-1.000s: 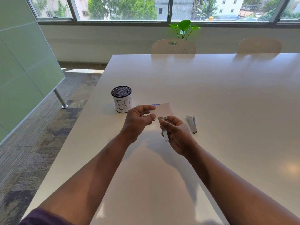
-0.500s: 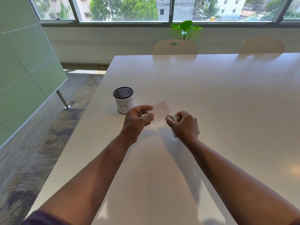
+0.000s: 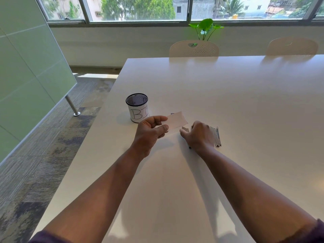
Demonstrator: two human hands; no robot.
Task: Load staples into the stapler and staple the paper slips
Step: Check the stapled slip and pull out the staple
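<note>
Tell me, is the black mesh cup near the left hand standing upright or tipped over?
Upright. The mesh cup stands on the table with its round open rim facing up and its paper label reading level.

Bright daylight from the wide far windows [image 3: 136, 7]; soft glare across the glossy white table [image 3: 228, 95]; arm shadows falling toward the camera. Sharp throughout, wide-angle bending at edges.
</note>
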